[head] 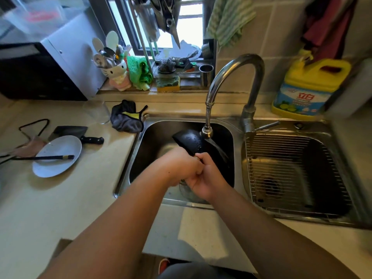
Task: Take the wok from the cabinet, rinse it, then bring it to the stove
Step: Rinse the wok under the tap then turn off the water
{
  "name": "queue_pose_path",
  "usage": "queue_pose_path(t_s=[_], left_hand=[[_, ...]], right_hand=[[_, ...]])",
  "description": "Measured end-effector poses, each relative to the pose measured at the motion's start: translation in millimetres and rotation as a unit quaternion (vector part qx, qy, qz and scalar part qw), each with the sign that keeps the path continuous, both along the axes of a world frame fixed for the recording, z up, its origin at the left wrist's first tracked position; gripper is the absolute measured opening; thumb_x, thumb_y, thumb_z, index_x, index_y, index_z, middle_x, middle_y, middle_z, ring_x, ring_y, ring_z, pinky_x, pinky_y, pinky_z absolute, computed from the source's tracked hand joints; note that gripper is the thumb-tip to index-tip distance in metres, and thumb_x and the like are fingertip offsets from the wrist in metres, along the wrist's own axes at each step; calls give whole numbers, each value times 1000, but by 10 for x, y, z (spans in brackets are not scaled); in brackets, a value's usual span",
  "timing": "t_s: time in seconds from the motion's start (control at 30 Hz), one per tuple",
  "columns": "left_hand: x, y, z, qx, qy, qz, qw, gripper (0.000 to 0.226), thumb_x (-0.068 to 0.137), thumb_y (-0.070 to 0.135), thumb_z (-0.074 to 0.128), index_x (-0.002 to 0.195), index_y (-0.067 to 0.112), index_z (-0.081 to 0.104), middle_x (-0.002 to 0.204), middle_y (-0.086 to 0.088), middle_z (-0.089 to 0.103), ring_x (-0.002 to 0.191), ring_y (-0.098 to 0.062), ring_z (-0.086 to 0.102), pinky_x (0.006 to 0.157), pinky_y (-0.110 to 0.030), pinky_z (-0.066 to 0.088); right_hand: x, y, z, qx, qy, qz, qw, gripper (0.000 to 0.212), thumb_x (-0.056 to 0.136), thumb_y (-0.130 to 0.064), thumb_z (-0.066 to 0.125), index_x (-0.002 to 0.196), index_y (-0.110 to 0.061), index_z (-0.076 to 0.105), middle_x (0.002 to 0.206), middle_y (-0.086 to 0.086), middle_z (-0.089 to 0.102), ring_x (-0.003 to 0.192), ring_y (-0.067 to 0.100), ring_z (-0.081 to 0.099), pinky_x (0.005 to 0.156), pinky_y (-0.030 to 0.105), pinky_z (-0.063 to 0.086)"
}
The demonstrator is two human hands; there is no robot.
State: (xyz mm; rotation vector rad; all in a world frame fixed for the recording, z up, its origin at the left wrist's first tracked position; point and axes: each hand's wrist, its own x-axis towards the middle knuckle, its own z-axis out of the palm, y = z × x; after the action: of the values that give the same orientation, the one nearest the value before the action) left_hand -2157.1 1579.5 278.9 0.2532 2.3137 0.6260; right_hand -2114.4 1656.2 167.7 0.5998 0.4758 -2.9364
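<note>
The black wok (190, 140) is tilted on edge inside the left sink basin (149, 137), under the faucet (235, 77). Water runs from the spout (207, 133) onto the wok's inside. Both hands meet at the wok's near side. My left hand (181, 166) and my right hand (207, 176) are closed together around its handle, which they hide. The wok's lower part is hidden behind my hands.
A white plate (58, 156) with chopsticks, a cleaver (76, 132), a glass (96, 112) and a grey cloth (126, 119) lie on the left counter. The right basin (291, 174) holds a wire rack. A yellow detergent jug (308, 87) stands behind it. A microwave (46, 67) sits far left.
</note>
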Motion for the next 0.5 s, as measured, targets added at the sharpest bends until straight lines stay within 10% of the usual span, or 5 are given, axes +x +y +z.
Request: queue_pose_path(t_s=[0.3, 0.5], left_hand=[[-197, 149, 114, -52, 11, -111, 992, 5, 68, 11, 64, 69, 10, 59, 39, 2, 43, 21, -9, 31, 30, -12, 24], [-294, 191, 215, -96, 20, -162, 982, 12, 59, 13, 69, 70, 11, 64, 52, -3, 52, 45, -18, 42, 34, -13, 26]], right_hand=[[-28, 28, 45, -50, -59, -51, 996, 16, 96, -19, 45, 93, -6, 54, 87, 9, 45, 69, 15, 43, 43, 16, 46], [-52, 9, 64, -71, -62, -60, 994, 25, 94, -19, 45, 118, -12, 44, 118, 14, 36, 72, 16, 40, 42, 15, 48]])
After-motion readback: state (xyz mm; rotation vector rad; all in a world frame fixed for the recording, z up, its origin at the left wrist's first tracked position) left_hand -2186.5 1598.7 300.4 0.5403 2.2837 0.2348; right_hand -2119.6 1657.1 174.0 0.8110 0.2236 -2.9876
